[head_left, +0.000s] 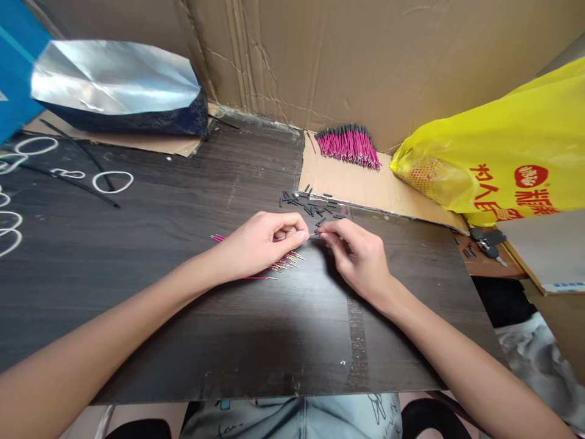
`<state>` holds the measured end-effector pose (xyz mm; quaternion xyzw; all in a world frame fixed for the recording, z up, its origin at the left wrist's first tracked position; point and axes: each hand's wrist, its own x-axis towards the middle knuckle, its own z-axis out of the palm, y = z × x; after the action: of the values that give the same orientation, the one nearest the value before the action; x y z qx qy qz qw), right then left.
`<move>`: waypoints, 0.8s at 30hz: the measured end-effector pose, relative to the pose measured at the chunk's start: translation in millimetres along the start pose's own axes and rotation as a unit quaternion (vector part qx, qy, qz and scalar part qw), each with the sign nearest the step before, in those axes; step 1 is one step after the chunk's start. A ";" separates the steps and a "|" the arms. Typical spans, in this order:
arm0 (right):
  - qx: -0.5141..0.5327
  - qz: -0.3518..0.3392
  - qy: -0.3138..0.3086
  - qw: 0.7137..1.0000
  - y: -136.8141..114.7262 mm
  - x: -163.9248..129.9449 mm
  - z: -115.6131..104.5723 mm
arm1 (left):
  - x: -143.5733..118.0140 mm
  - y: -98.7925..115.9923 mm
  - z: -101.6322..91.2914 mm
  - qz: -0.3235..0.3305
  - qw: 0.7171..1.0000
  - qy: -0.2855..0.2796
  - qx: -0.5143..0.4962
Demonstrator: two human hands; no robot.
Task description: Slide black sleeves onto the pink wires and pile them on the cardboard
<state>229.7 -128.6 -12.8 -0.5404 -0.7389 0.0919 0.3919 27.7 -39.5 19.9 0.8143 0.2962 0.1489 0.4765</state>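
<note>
My left hand (260, 244) grips a bunch of pink wires (286, 261) at mid-table; my right hand (354, 253) pinches a small black sleeve (317, 232) at one wire's tip. I'd hold that wire steady and slide the sleeve straight on. Spare sleeves (311, 204) lie just beyond.
</note>
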 end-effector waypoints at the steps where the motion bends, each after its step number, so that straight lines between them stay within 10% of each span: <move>1: -0.004 -0.002 -0.001 1.000 0.0 -0.2 -0.2 | 0.2 -0.3 0.1 0.001 1.000 0.001 0.001; 13: 0.041 -0.026 0.009 0.999 -11.1 0.3 -2.9 | -0.3 -2.1 3.4 0.004 1.000 0.018 0.023; 24: 0.342 0.201 0.010 0.918 -3.4 2.2 5.1 | -2.1 -0.4 -0.9 0.018 0.999 0.029 -0.003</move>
<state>223.5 -126.5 -13.2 -0.5113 -0.5342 0.4109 0.5332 25.5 -40.1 20.1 0.8136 0.2950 0.1819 0.4669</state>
